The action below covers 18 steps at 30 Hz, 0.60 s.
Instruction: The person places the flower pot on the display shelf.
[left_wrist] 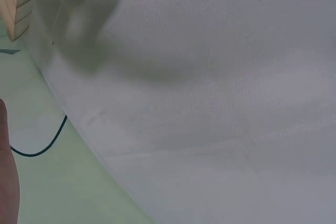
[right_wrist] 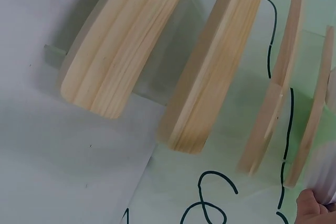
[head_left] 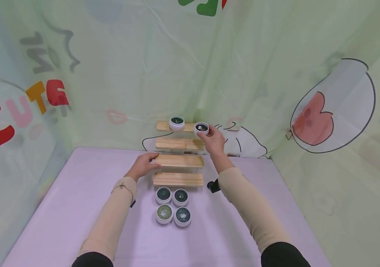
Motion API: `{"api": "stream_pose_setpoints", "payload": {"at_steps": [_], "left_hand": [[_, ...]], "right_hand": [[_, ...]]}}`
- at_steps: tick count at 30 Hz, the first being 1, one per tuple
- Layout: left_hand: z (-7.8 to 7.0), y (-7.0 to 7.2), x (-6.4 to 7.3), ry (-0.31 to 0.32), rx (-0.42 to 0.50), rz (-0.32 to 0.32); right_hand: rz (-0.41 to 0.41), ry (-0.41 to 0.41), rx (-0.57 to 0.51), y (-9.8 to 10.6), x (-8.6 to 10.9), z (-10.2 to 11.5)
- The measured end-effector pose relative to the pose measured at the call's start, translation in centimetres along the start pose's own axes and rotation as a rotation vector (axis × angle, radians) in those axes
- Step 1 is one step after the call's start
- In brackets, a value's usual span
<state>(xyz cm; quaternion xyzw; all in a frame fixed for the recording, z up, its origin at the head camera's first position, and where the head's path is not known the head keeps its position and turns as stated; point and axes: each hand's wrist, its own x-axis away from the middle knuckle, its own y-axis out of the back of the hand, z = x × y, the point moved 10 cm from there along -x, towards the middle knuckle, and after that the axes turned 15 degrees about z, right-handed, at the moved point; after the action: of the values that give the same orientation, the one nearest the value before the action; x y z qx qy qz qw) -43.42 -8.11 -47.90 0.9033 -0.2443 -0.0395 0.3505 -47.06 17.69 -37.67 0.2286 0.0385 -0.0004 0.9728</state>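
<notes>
Our right hand (head_left: 215, 141) pinches a jar (head_left: 201, 128) at the shelf (head_left: 179, 161) top's right; our left hand (head_left: 142, 166) grips the shelf's left side.

A pale lilac tabletop (head_left: 59, 222) spreads across the lower part of the head view, narrowing toward its far edge, and looks greyer in the wrist views. Light green sheeting (head_left: 126, 74) hangs behind it and along both sides, creased in soft vertical folds. Its left side bears chunky letters (head_left: 19, 111) in red, pink and orange, with grey lettering (head_left: 38, 55) above. On the right, a white rounded shape (head_left: 353, 100) outlined in black contains a reddish heart (head_left: 313, 118). Diffuse light leaves blurred shadows (left_wrist: 152, 72) on the tabletop.
</notes>
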Motion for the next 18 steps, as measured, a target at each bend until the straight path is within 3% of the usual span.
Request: {"api": "stream_pose_setpoints", "payload": {"at_steps": [10, 18], "left_hand": [[-0.7, -0.1, 0.2, 0.0, -0.012, 0.006], [-0.9, 0.3, 0.5, -0.037, -0.012, -0.006]], "right_hand": [[-0.027, 0.007, 0.081, -0.7, -0.5, 0.6], [-0.018, 0.013, 0.132, -1.2, -1.0, 1.3]]}}
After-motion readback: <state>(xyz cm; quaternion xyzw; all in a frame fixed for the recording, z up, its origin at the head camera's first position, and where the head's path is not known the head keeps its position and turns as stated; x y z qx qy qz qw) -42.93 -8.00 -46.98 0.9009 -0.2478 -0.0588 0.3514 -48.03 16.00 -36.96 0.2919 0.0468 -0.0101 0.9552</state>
